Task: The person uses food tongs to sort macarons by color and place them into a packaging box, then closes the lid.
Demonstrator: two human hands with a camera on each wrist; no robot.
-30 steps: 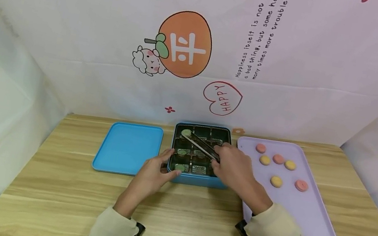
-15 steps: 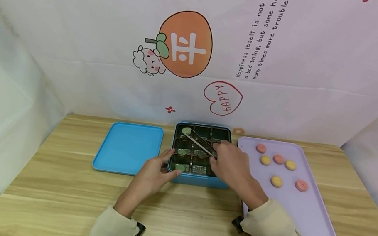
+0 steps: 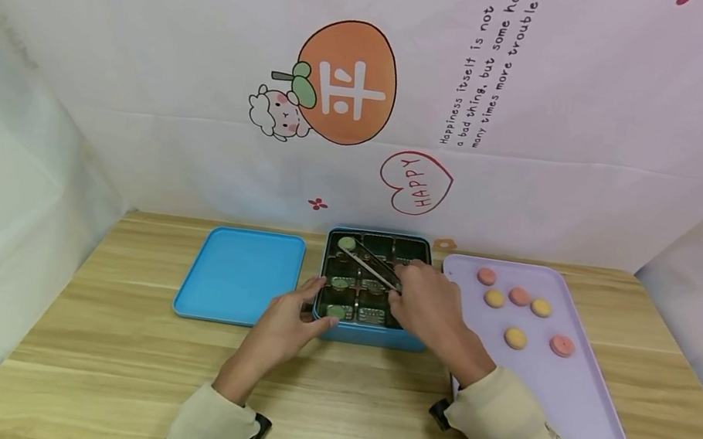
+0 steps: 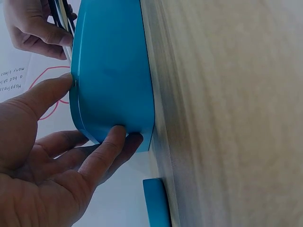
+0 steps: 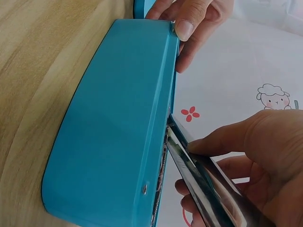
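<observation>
At the centre of the head view a blue tin (image 3: 367,332) with a dark grid of compartments sits on the wooden table (image 3: 89,346), its far edge close to the printed backdrop (image 3: 208,69). The left hand (image 3: 285,325) braces the tin's lower left corner, fingers straight against the outer wall and thumb on the rim, as the left wrist view shows; it clasps nothing. The right hand (image 3: 431,308) hovers over the tin's right side and pinches a pair of metal tongs (image 3: 370,264), whose tips reach toward the upper left compartment where a green macaron (image 3: 347,243) lies; whether the tips still touch it cannot be told. Another green macaron (image 3: 335,312) rests in the lower left compartment. Left of the tin, just beside the left hand, lies the blue lid (image 3: 239,274); to the right, touching or nearly touching the tin, lies the lilac tray (image 3: 578,416) bearing pink and yellow macarons (image 3: 516,338) in its upper half. Bare wood stretches across the lower frame in front of both sleeves, and the tray's lower half is bare. Compared with a second ago, the right hand has drawn slightly up and left, while the left hand, tin and tray have stayed put.
</observation>
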